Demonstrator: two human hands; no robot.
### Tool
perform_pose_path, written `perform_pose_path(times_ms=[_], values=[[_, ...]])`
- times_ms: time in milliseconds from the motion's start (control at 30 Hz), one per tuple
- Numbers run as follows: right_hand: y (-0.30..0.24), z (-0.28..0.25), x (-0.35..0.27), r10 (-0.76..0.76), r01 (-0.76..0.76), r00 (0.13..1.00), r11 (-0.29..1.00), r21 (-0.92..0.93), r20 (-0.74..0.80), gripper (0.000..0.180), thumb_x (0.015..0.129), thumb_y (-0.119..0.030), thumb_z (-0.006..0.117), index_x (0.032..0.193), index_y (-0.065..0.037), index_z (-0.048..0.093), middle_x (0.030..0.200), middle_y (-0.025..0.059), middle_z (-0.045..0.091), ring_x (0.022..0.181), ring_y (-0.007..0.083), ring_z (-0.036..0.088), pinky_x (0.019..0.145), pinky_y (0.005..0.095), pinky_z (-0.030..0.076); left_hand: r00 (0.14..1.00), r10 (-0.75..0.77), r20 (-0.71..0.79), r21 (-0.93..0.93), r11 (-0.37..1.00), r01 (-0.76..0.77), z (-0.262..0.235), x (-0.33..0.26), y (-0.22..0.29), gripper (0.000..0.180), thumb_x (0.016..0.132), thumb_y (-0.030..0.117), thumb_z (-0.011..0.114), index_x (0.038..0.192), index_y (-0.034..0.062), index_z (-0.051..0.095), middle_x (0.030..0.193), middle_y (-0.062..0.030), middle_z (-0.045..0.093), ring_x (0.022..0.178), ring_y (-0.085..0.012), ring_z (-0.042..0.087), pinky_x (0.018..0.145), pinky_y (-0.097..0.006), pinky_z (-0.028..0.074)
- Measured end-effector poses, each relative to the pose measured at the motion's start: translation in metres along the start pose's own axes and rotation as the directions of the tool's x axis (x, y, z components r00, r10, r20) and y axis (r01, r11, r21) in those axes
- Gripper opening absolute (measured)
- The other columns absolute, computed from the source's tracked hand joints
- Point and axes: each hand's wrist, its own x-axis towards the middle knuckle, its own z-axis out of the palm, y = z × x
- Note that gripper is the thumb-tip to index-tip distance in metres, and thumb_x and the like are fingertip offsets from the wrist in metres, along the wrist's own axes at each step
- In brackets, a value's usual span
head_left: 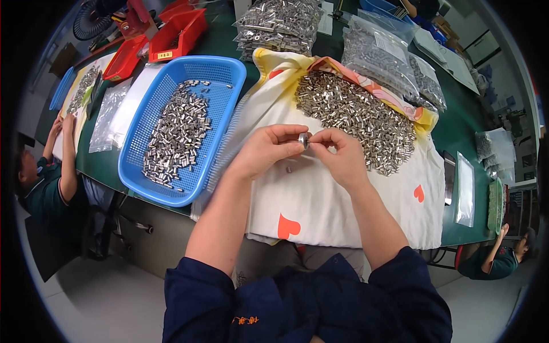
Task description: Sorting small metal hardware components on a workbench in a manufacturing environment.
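Observation:
Between the thumb and fingers of my left hand [267, 150] is a small round metal piece [303, 140], ring-like, standing on edge. My right hand [341, 154] meets it from the right, fingertips pinched at its face; whatever they grip is too small to make out. Just below, a single short metal cylinder [289, 169] lies on the white cloth [343, 214] printed with red hearts. Past my right hand, a large heap of similar cylinders [366, 123] spreads over the cloth. To the left, a blue perforated basket [127, 163] holds many more of them.
Clear bags of metal parts [279, 26] stand at the back, with more bags [380, 54] at the back right. Red bins [183, 34] sit at the far left. A flat plastic bag [465, 188] lies right of the cloth. Co-workers sit left [51, 183] and right [497, 257].

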Motion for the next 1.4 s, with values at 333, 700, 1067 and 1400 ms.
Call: perform_pose_path(times_ms=[333, 700, 1067, 1400], values=[[-0.003, 0.001, -0.003, -0.046, 0.044, 0.999, 0.997, -0.057, -0.027, 0.009, 0.071, -0.004, 0.06, 0.08, -0.001, 0.061, 0.074, 0.0069, 0.06, 0.068, 0.013, 0.058, 0.063, 0.0246, 0.047, 1.0, -0.01, 0.009, 0.083, 0.996, 0.01, 0.002, 0.0, 0.0, 0.036, 0.078, 0.001, 0.06, 0.113, -0.0024, 0.052, 0.097, -0.0081, 0.061, 0.085, -0.0116, 0.059, 0.076, -0.024, 0.048], [-0.006, 0.005, -0.006, -0.171, 0.147, 0.983, 0.946, -0.289, -0.061, 0.009, 0.071, -0.006, 0.061, 0.08, -0.002, 0.061, 0.075, 0.0084, 0.06, 0.067, 0.0189, 0.059, 0.061, 0.0288, 0.047, 1.0, 0.004, -0.005, 0.18, 0.984, -0.003, 0.002, 0.0, -0.001, 0.034, 0.079, 0.002, 0.059, 0.113, -0.0013, 0.053, 0.094, -0.0052, 0.062, 0.081, -0.008, 0.057, 0.072, -0.021, 0.047], [-0.013, -0.016, 0.042, -0.073, 0.154, 0.975, 0.905, -0.396, 0.212, 0.012, 0.073, -0.01, 0.061, 0.083, -0.003, 0.063, 0.079, 0.0077, 0.062, 0.07, 0.0178, 0.058, 0.065, 0.0284, 0.045, 1.0, -0.026, 0.005, 0.258, 0.966, 0.023, 0.001, -0.005, -0.004, 0.033, 0.076, 0.007, 0.063, 0.108, 0.0002, 0.057, 0.086, -0.0027, 0.062, 0.076, -0.006, 0.057, 0.067, -0.02, 0.046], [0.023, 0.017, 0.091, -0.363, 0.393, 0.903, 0.485, -0.781, 0.229, 0.005, 0.066, -0.01, 0.062, 0.069, -0.006, 0.064, 0.074, 0.0086, 0.058, 0.076, 0.0252, 0.055, 0.07, 0.0361, 0.044, 0.995, -0.009, 0.099, 0.351, 0.936, -0.026, 0.008, -0.006, 0.005, 0.031, 0.076, 0.004, 0.063, 0.106, -0.0008, 0.058, 0.083, -0.0001, 0.059, 0.074, -0.004, 0.054, 0.064, -0.019, 0.045]])
